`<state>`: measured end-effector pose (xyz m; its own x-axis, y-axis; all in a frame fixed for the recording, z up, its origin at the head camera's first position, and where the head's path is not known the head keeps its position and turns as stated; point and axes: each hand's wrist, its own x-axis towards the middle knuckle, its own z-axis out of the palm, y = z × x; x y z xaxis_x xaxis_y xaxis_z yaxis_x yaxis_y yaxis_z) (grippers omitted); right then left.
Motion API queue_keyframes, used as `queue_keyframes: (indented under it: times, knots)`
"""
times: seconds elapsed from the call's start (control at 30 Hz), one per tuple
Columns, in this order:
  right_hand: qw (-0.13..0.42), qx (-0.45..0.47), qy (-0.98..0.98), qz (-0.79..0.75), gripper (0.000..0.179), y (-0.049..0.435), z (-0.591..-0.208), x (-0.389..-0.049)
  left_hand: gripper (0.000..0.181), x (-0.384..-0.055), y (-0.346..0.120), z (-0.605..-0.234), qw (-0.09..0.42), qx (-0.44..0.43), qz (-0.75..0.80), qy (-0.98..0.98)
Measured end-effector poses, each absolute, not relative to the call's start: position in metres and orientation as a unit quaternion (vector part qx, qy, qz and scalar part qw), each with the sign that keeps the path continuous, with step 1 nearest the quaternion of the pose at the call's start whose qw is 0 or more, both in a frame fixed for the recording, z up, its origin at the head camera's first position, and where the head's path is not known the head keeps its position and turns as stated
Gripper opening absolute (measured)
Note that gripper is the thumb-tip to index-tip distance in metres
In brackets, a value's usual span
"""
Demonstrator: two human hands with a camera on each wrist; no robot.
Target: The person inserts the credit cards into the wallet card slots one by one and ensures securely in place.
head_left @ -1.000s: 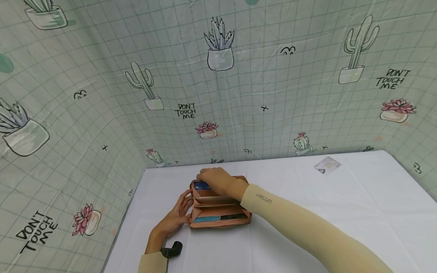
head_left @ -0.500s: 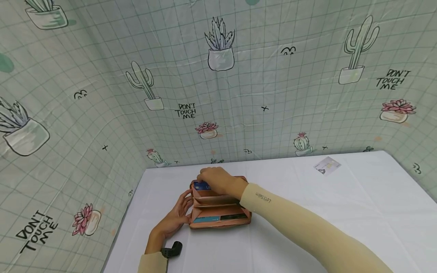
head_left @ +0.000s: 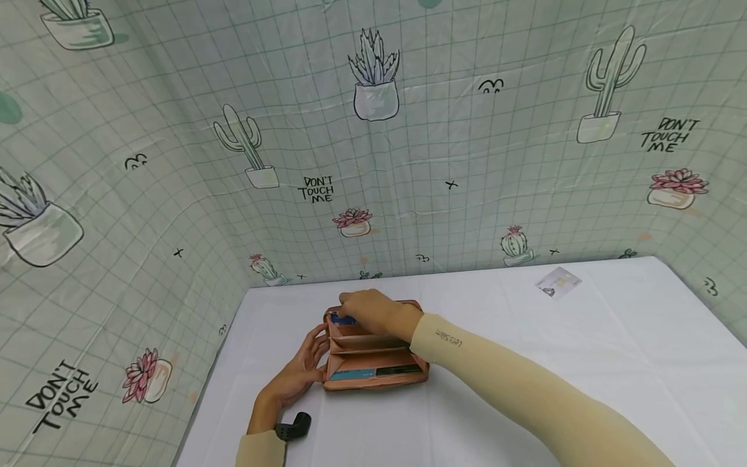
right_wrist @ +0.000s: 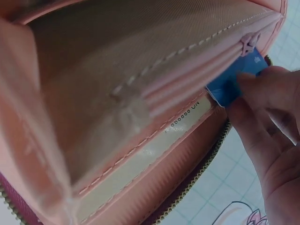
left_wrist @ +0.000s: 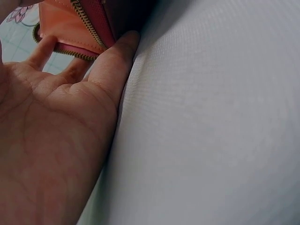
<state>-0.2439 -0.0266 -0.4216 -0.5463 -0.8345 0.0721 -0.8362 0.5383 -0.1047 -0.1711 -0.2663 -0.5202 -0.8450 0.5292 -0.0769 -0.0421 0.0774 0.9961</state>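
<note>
A pink-orange zip-around wallet (head_left: 373, 384) stands open on the table, its folded compartments facing up. My left hand (head_left: 299, 371) grips its left end, fingers spread along the upper zip edge and thumb at the lower panel. In the left wrist view, the thumb (left_wrist: 115, 68) lies against the panel's outer side. Over the far panel, my right hand (head_left: 373, 312) pinches a blue card (right_wrist: 229, 84) by its end, in a slot there. Most of that card is hidden by the slot and fingers. Light blue (head_left: 353, 374) and black (head_left: 399, 371) cards sit in the near panel.
A pale card with a gold patch (head_left: 558, 283) lies on the white table (head_left: 373, 434) at the back right. Behind, a cactus-print cloth (head_left: 408, 207) hangs. A black device (head_left: 294, 427) is strapped on the left wrist. A light strip with lettering (right_wrist: 183, 119) shows in another slot.
The blue card shows less above the far slot than before, and the right fingers have dropped slightly with it. The left hand and wallet stay in place.
</note>
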Motion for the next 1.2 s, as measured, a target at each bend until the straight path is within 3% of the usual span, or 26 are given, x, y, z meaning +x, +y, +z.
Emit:
queue_keyframes:
  times: [0.67, 0.93, 1.03, 1.2]
  knots:
    - [-0.038, 0.480, -0.875, 0.052, 0.055, -0.011, -0.420, -0.232, 0.110, -0.171, -0.269, -0.520, 0.221, 0.183, 0.653, 0.701]
    - [-0.121, 0.436, -0.879, 0.149, 0.058, 0.013, -0.418, -0.225, 0.110, -0.170, -0.268, -0.522, 0.215, 0.180, 0.648, 0.708]
    - [-0.105, 0.431, -0.870, 0.215, 0.052, 0.030, -0.418, -0.226, 0.112, -0.170, -0.266, -0.522, 0.216, 0.171, 0.649, 0.709]
    - [-0.033, 0.406, -0.865, 0.292, 0.042, 0.069, -0.419, -0.227, 0.112, -0.171, -0.265, -0.521, 0.215, 0.169, 0.646, 0.713]
